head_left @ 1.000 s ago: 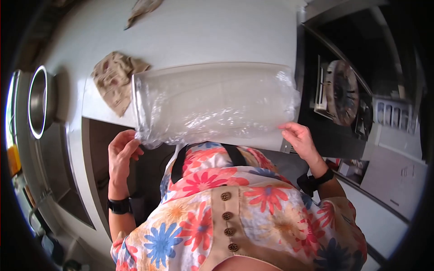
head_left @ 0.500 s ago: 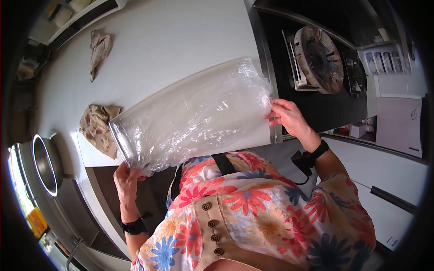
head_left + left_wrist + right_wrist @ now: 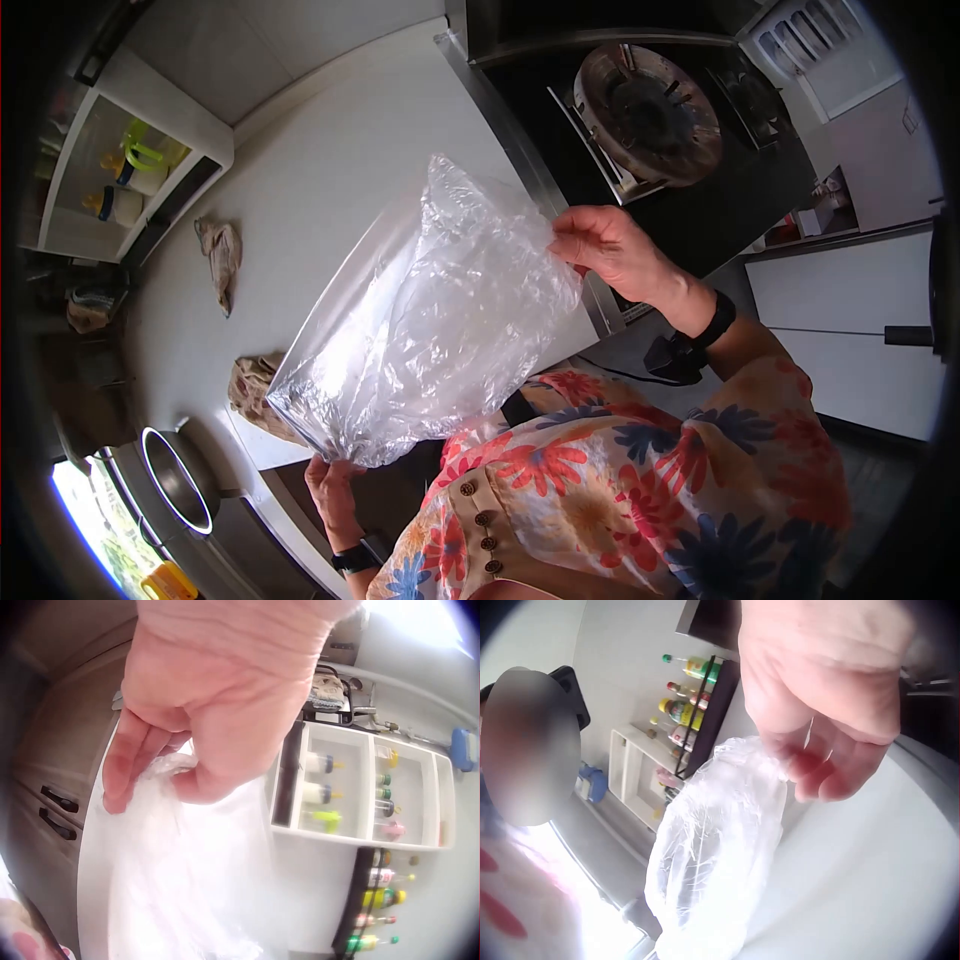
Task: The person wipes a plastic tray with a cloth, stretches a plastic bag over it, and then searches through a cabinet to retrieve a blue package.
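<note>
A sheet of clear, crinkled plastic film (image 3: pixel 450 310) stretches between both hands over the white counter (image 3: pixel 330 180) in the head view. My left hand (image 3: pixel 335 492) pinches its gathered near-left corner at the counter's front edge. In the left wrist view, the thumb and fingers of that left hand (image 3: pixel 202 727) close on the bunched film (image 3: pixel 172 840). At the film's right edge, beside the stove, my right hand (image 3: pixel 620 255) pinches it. The right wrist view shows the right hand (image 3: pixel 817 712) gripping the gathered rim, with the film (image 3: pixel 712 847) hanging in a loose, open fold.
A brown cloth (image 3: pixel 255 390) lies by the film's left end, and another cloth (image 3: pixel 220 260) is farther back. The black stove with its round burner (image 3: pixel 650 115) borders the counter on the right. A metal bowl (image 3: pixel 180 480) stands left; a white shelf (image 3: pixel 130 170) holds bottles.
The right hand has risen and moved leftward, lifting the film's right side into a slant. The left hand keeps its corner. The head view has turned, so the counter and stove appear rotated.
</note>
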The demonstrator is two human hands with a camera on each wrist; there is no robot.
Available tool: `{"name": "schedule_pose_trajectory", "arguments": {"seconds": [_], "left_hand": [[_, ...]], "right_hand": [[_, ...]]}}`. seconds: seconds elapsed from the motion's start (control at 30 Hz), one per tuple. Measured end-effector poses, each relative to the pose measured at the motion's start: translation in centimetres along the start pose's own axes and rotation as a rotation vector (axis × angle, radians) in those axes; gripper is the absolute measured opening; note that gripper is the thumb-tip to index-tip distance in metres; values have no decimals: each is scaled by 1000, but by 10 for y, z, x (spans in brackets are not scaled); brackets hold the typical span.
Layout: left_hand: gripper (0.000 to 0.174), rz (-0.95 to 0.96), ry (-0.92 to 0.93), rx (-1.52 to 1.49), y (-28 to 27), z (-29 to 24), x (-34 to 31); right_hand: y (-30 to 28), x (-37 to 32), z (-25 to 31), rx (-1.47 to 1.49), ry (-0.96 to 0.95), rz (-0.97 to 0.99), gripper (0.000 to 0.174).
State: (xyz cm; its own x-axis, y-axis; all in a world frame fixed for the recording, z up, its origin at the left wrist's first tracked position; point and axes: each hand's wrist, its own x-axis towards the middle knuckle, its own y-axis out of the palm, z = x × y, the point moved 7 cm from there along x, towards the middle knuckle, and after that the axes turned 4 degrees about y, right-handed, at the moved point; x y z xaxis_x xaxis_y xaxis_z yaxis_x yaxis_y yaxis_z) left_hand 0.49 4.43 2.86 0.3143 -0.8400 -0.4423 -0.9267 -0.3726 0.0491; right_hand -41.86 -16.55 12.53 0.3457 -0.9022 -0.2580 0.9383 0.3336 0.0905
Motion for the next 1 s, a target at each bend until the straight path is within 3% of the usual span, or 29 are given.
{"name": "schedule_pose_trajectory", "arguments": {"seconds": [0.07, 0.13, 0.4, 0.5, 0.57, 0.67, 0.73, 0.8, 0.9, 1.0], "left_hand": [[18, -7, -5, -47, -2, 3, -1], [19, -9, 8, -66, -3, 5, -2], [19, -27, 13, -117, -3, 5, -4], [17, -40, 26, -102, -1, 4, -3], [17, -38, 29, -69, -5, 4, 1], [16, -77, 36, 33, 4, -8, 2], [18, -86, 38, 111, 11, -19, 3], [21, -114, 38, 180, 16, -27, 8], [23, -121, 45, 202, 19, -30, 18], [24, -97, 35, 275, 19, -30, 27]], "right_hand": [[2, 0, 4, 104, 27, -9, 15], [10, 0, -10, 523, 210, 96, 15], [46, 9, -12, 832, 238, 324, 23], [49, 11, -20, 758, 277, 341, 23], [34, 23, -34, 277, 79, 273, 22], [-21, 39, -27, 52, 123, -94, 21], [-51, 37, -7, -56, -58, -320, 16], [-48, 30, 8, -161, -124, -250, 13], [2, 24, 18, -381, -193, 32, 13], [38, 37, 10, -732, -279, 118, 24]]}}
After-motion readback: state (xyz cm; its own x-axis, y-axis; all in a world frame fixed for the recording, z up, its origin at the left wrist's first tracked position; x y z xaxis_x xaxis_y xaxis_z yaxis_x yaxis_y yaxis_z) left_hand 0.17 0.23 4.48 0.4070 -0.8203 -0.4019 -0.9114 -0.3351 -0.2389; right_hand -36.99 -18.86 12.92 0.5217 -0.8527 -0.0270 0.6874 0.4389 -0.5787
